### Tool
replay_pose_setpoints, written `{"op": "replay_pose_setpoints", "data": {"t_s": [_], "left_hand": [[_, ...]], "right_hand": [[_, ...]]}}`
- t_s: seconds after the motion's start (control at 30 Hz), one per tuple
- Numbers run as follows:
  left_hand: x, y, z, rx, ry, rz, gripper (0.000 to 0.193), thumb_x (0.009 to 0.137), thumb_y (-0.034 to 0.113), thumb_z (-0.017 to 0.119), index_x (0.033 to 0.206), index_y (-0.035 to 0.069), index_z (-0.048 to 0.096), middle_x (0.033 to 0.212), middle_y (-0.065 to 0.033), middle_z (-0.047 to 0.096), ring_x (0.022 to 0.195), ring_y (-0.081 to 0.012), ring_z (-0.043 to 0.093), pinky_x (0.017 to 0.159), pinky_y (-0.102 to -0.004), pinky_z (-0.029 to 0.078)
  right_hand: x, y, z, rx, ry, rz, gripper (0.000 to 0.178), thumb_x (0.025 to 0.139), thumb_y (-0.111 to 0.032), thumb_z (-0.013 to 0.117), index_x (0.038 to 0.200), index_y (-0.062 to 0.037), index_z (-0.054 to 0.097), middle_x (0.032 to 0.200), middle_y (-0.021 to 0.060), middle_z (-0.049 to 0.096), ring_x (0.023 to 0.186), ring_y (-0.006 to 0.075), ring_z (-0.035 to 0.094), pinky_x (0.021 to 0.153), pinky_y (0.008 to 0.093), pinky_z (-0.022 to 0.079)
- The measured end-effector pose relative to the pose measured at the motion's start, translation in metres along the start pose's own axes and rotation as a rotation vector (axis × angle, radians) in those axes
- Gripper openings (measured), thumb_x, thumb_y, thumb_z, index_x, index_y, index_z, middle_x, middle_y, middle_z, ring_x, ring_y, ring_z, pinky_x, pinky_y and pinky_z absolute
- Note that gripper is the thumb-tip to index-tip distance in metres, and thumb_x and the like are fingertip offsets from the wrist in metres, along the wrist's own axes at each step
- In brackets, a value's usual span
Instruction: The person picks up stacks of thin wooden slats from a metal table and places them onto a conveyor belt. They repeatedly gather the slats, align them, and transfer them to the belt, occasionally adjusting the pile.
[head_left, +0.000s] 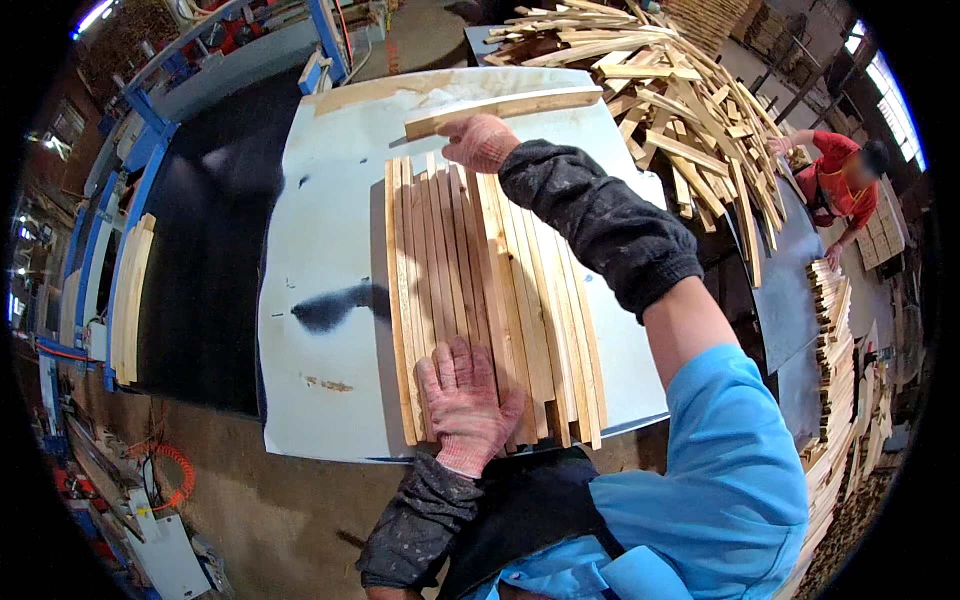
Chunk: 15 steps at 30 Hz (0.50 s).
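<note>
blue cloth sleeve [725, 440]; pink-gloved left hand [466, 400] spread on long tan wood sticks [430, 260] (likely stiff, light; hold middles); can't tell if right hand [482, 144] grips.

A row of wooden strips [500, 300] lies on the table [330, 240], a lone strip [530, 104] crosswise behind it. On the left-hand surface [215, 260] (along its outer edge) lies a bundle [132, 300]; a heap [690, 120] lies behind, rightward.
</note>
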<state>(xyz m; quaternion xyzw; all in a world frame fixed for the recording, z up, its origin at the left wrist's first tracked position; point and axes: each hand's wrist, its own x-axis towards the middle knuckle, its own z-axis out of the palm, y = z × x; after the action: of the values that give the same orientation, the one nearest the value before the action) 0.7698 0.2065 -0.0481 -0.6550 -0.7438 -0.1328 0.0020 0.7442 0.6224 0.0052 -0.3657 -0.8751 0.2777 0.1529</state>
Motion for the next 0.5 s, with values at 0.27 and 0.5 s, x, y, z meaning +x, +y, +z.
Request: {"op": "replay_pose_setpoints", "data": {"t_s": [0.27, 0.5], "left_hand": [[-0.008, -0.005, 0.010, -0.008, 0.038, 0.019, 0.097, 0.089, 0.057, 0.072, 0.158, -0.005, 0.042, 0.168, -0.0274, 0.034, 0.153, -0.0474, 0.034, 0.127, -0.0673, 0.018], [-0.010, 0.000, 0.017, -0.022, -0.017, -0.068, 0.086, 0.098, 0.055, 0.063, 0.157, -0.004, 0.044, 0.170, -0.0278, 0.032, 0.158, -0.0469, 0.028, 0.129, -0.0675, 0.012]], "right_hand": [[0.005, 0.001, 0.049, -0.676, -0.091, -0.055, 0.034, 0.100, -0.030, 0.060, 0.124, -0.0149, 0.078, 0.118, 0.0146, 0.078, 0.115, 0.0420, 0.070, 0.104, 0.0515, 0.057], [-0.004, -0.007, 0.036, -0.549, -0.134, -0.028, 0.043, 0.097, -0.040, 0.067, 0.132, -0.0167, 0.077, 0.127, 0.0150, 0.077, 0.121, 0.0420, 0.068, 0.107, 0.0493, 0.056]]}}
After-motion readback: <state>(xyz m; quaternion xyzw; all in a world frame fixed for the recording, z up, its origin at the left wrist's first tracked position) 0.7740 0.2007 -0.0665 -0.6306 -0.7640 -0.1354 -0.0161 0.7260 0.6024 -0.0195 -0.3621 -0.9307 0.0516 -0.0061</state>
